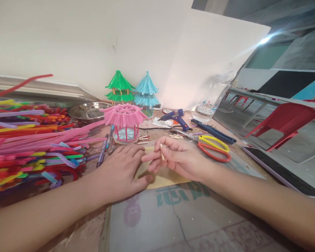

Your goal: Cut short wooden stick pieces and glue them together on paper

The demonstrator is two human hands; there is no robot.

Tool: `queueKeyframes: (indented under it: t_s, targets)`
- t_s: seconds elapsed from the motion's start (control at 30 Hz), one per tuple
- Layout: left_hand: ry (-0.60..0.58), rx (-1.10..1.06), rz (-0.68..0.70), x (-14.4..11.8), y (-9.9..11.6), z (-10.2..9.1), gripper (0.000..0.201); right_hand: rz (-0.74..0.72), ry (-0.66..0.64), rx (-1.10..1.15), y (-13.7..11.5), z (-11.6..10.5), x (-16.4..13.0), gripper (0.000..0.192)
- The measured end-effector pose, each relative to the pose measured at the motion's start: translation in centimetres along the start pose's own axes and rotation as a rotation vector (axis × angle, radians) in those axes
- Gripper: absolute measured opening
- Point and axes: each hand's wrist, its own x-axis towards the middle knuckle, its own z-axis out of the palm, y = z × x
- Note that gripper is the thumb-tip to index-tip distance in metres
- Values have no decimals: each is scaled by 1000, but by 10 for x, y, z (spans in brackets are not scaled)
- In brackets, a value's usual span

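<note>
Between the thumb and fingers of my right hand [182, 159] is a short pale wooden stick [162, 152], held roughly upright. My left hand [122, 171] lies palm down, fingers stretched and thumb apart, at the left edge of a yellow sheet [170, 177]. Just beyond the hands stands a small pavilion with a pink fuzzy roof [126, 112] and pink posts. Several similar short sticks [176, 136] lie behind my right hand, and more sticks [143, 137] lie beside the pavilion's base. Pens [102, 152] rest near my left fingers.
Many colourful pipe cleaners [42, 140] crowd the left side. A green pavilion [120, 82] and a blue one [147, 87] stand by the wall. Right of centre are a glue gun [175, 116], scissors [214, 142], a dark blue tool [214, 132], a clear jar [210, 101] and a phone-like slab [278, 171].
</note>
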Motion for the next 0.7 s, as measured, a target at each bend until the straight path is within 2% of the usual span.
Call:
queueKeyframes:
  t_s: [0.1, 0.47, 0.7]
  targets:
    - [-14, -10, -5, 0, 0, 0, 29, -11, 2, -4, 0, 1, 1, 28]
    - [-8, -4, -8, 0, -2, 2, 41, -7, 55, -26, 4, -1, 2, 31]
    - [0, 66, -15, -1, -3, 4, 41, -129, 292, -318, 4, -9, 3, 31]
